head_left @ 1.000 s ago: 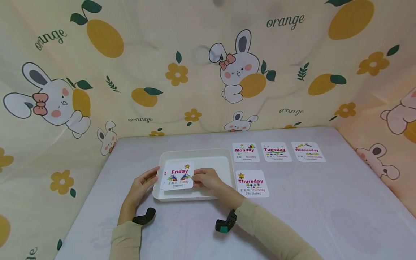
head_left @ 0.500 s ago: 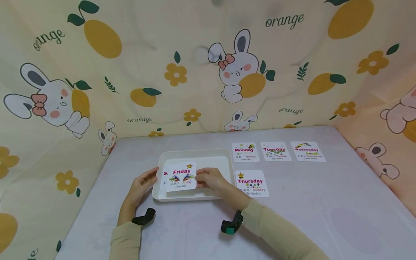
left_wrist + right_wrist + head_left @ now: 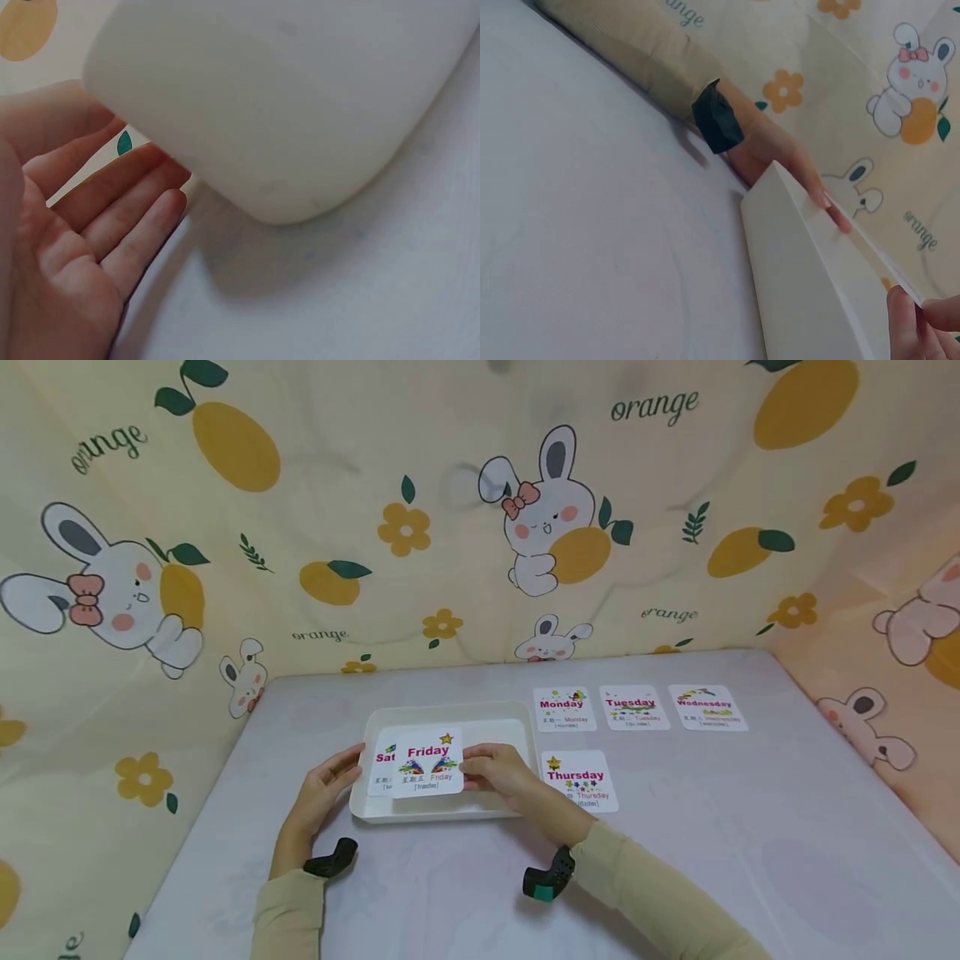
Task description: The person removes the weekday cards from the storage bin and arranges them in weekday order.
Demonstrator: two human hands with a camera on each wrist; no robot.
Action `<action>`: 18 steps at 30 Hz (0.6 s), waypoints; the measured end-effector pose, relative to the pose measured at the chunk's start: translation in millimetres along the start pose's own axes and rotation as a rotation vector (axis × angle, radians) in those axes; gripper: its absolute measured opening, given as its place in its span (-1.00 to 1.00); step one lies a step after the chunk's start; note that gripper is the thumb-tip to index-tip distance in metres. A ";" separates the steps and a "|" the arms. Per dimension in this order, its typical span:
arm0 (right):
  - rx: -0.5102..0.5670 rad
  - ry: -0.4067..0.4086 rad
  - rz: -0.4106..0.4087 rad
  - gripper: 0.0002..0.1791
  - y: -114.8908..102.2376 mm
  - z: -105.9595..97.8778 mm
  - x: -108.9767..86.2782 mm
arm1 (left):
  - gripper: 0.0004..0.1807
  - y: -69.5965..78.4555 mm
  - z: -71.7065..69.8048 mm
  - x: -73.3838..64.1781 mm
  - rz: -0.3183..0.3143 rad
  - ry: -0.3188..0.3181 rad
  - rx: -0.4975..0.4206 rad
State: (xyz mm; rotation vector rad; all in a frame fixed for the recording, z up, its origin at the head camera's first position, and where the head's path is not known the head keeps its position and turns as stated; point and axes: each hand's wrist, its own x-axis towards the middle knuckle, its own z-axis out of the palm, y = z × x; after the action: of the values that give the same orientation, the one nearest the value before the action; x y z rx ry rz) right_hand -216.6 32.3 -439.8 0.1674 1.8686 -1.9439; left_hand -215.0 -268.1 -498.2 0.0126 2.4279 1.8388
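My right hand (image 3: 501,772) pinches the right edge of a white Friday card (image 3: 429,766) between thumb and fingers. It is held over the white tray (image 3: 480,806), covering part of a Saturday card (image 3: 381,775), of which only "Sat" shows. In the right wrist view, the right fingertips (image 3: 909,315) grip the card's thin edge. My left hand (image 3: 324,789) touches the tray's left side, its fingers fairly straight. The left wrist view shows the left palm (image 3: 71,255) facing the camera, its fingertips partly hidden by the tray.
Monday (image 3: 564,709), Tuesday (image 3: 633,707) and Wednesday (image 3: 708,707) cards lie in a row at the table's back right. A Thursday card (image 3: 577,781) lies below Monday, partly covered by the right forearm. Rabbit-print cloth (image 3: 450,527) hangs behind the table.
The right hand has slid the Friday card to the right, and more of the Saturday card now shows. The left hand has stayed at the tray's left side.
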 end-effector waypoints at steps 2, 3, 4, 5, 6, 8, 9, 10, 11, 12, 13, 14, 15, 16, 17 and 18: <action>-0.006 -0.003 -0.006 -0.69 0.1 -1.8 -1.0 | -0.36 -0.8 -0.5 0.4 0.004 -0.003 -0.003; -0.008 -0.003 -0.006 -0.69 0.2 -2.7 -1.6 | -0.37 -1.4 -0.8 0.5 0.006 -0.001 -0.007; -0.009 -0.005 -0.010 -0.68 0.5 -3.7 -2.1 | -0.37 -1.8 -1.0 0.4 0.006 -0.004 -0.010; -0.009 -0.005 -0.009 -0.68 0.8 -4.8 -2.5 | -0.37 -2.3 -1.3 0.2 0.007 -0.006 -0.012; -0.010 -0.007 -0.011 -0.68 1.0 -5.9 -3.0 | -0.36 -2.7 -1.6 0.1 0.007 -0.008 -0.013; -0.013 -0.010 -0.011 -0.67 1.0 -7.9 -3.8 | -0.36 -3.4 -2.0 -0.5 0.009 -0.005 -0.016; -0.012 -0.012 -0.012 -0.67 0.8 -9.1 -4.3 | -0.36 -3.5 -2.1 -0.7 0.011 -0.003 -0.019; -0.013 -0.011 -0.012 -0.67 0.4 -10.3 -4.8 | -0.36 -3.6 -2.2 -0.7 0.011 -0.004 -0.021; -0.016 -0.008 -0.008 -0.67 0.0 -11.7 -5.4 | -0.35 -3.7 -2.2 -0.6 0.012 -0.005 -0.024; -0.020 -0.009 -0.009 -0.67 -0.7 -13.2 -6.2 | -0.35 -3.7 -2.2 -0.4 0.013 -0.007 -0.026; -0.019 -0.009 -0.007 -0.67 -1.4 -14.7 -6.9 | -0.35 -3.7 -2.1 -0.2 0.014 -0.007 -0.029; -0.019 -0.007 -0.005 -0.67 -2.2 -16.3 -7.6 | -0.35 -3.6 -2.1 0.1 0.012 -0.010 -0.032; -0.021 -0.008 -0.006 -0.66 -2.9 -18.1 -8.2 | -0.35 -3.4 -2.1 0.5 0.011 -0.012 -0.037; -0.024 -0.005 -0.007 -0.66 -3.7 -19.7 -9.1 | -0.35 -3.4 -2.1 0.9 0.009 -0.014 -0.039; -0.023 -0.005 -0.008 -0.66 -4.2 -21.4 -9.5 | -0.35 -3.2 -2.0 1.3 0.009 -0.012 -0.041; -0.024 -0.004 -0.011 -0.66 -5.1 -22.9 -10.1 | -0.36 -2.9 -2.0 1.5 0.012 -0.012 -0.040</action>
State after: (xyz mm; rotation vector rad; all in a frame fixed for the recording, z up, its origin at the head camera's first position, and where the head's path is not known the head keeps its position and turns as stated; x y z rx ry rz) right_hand -214.4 56.9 -433.1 0.1460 1.8933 -1.9262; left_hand -216.5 -270.7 -500.5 0.0350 2.3877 1.8869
